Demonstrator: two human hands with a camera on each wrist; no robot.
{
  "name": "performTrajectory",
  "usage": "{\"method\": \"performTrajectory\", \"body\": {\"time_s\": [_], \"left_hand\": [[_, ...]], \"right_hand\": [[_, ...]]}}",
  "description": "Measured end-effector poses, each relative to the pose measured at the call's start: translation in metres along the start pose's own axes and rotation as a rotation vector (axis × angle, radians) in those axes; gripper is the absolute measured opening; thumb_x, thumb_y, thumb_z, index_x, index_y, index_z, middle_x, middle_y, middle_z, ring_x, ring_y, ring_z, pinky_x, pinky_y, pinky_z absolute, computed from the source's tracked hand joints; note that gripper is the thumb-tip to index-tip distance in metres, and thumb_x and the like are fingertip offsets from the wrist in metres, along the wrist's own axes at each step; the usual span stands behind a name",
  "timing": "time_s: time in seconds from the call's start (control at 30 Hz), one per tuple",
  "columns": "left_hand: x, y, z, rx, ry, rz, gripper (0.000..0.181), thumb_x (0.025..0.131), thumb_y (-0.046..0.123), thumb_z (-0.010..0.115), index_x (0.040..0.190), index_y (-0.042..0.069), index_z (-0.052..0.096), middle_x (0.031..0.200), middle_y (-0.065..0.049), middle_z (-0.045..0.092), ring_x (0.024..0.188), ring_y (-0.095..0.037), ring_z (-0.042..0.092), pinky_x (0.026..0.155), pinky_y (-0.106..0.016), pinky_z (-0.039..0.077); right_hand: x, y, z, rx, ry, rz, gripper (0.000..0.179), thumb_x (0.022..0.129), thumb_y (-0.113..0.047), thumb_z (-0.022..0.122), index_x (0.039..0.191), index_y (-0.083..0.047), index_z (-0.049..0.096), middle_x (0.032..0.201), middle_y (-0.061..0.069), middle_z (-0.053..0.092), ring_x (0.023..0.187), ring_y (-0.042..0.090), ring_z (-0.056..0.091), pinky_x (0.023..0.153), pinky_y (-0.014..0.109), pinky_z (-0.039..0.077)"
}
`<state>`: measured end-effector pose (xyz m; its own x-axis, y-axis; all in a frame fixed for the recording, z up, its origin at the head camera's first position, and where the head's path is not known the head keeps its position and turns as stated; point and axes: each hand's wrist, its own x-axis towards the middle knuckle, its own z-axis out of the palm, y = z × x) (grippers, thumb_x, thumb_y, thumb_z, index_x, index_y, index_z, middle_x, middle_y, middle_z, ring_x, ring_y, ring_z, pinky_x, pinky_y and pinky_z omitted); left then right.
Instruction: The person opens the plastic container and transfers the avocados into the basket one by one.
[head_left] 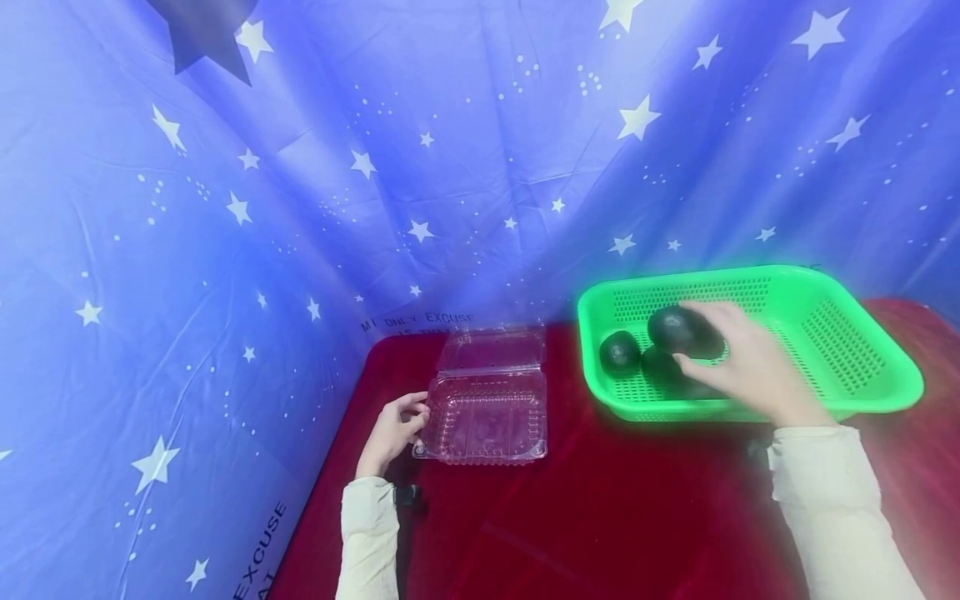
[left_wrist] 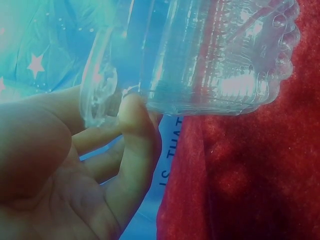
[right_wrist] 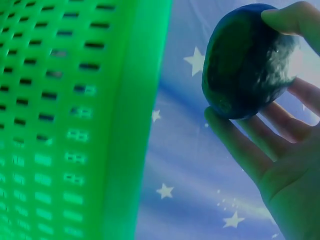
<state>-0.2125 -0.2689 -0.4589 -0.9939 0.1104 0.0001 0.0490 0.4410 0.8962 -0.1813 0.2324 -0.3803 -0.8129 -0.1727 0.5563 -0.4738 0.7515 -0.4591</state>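
My right hand (head_left: 750, 367) holds a dark, shiny avocado (head_left: 675, 329) between thumb and fingers, over the green basket (head_left: 903, 387). In the right wrist view the avocado (right_wrist: 245, 65) appears beyond the basket's rim (right_wrist: 132, 115), gripped by the fingertips. Another dark avocado (head_left: 619, 354) lies at the basket's left end, and more dark fruit (head_left: 663, 371) shows partly hidden beneath the held one. At the left, my left hand (head_left: 393, 429) pinches the side edge of a clear plastic clamshell container (head_left: 487, 425), whose lid (head_left: 491, 354) is tipped back. The left wrist view shows the thumb against the container's corner (left_wrist: 100, 95).
Container and basket stand on a red cloth-covered table (head_left: 600, 517), with a gap between them. A blue curtain (head_left: 480, 150) with white stars rises behind the table and along its left side.
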Motion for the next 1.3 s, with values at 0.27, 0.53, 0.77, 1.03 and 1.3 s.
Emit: {"method": "performTrajectory", "body": {"time_s": [0.27, 0.53, 0.77, 1.03, 1.3], "left_hand": [[0.002, 0.001, 0.001, -0.001, 0.011, -0.006, 0.043, 0.092, -0.005, 0.062, 0.134, -0.008, 0.056, 0.107, -0.025, 0.065, 0.086, -0.033, 0.065, 0.053, -0.028, 0.057], [0.003, 0.002, 0.0, 0.007, 0.004, -0.001, 0.043, 0.092, -0.005, 0.061, 0.134, -0.008, 0.055, 0.108, -0.027, 0.064, 0.082, -0.025, 0.064, 0.053, -0.027, 0.057], [0.001, 0.004, 0.0, 0.0, 0.0, -0.014, 0.044, 0.092, -0.004, 0.062, 0.135, -0.008, 0.054, 0.109, -0.028, 0.063, 0.084, -0.028, 0.064, 0.053, -0.026, 0.056], [-0.01, 0.025, 0.0, 0.008, -0.016, 0.001, 0.043, 0.093, -0.007, 0.059, 0.134, -0.015, 0.05, 0.11, -0.036, 0.06, 0.093, -0.047, 0.062, 0.054, -0.028, 0.057], [-0.013, 0.029, -0.001, 0.021, -0.029, 0.003, 0.043, 0.093, -0.006, 0.059, 0.134, -0.016, 0.05, 0.111, -0.037, 0.059, 0.096, -0.051, 0.06, 0.056, -0.028, 0.057]], "right_hand": [[-0.006, 0.01, -0.008, -0.013, -0.025, 0.07, 0.074, 0.076, -0.017, 0.083, 0.142, -0.01, 0.052, 0.13, 0.018, 0.056, 0.117, 0.038, 0.053, 0.088, 0.065, 0.045], [-0.007, 0.017, -0.005, -0.023, -0.084, 0.086, 0.074, 0.076, -0.02, 0.084, 0.141, -0.008, 0.051, 0.134, 0.02, 0.055, 0.123, 0.041, 0.049, 0.094, 0.067, 0.041], [-0.007, 0.02, 0.006, 0.017, -0.128, 0.094, 0.07, 0.077, -0.019, 0.083, 0.139, -0.005, 0.053, 0.13, 0.021, 0.057, 0.12, 0.04, 0.05, 0.093, 0.067, 0.042], [-0.007, 0.018, 0.017, 0.02, -0.171, 0.089, 0.067, 0.077, -0.023, 0.084, 0.137, -0.01, 0.056, 0.129, 0.017, 0.059, 0.12, 0.037, 0.052, 0.093, 0.066, 0.045], [-0.006, 0.015, 0.026, -0.001, -0.223, 0.081, 0.069, 0.079, -0.027, 0.083, 0.139, -0.006, 0.054, 0.134, 0.02, 0.057, 0.123, 0.041, 0.052, 0.095, 0.068, 0.044]]}}
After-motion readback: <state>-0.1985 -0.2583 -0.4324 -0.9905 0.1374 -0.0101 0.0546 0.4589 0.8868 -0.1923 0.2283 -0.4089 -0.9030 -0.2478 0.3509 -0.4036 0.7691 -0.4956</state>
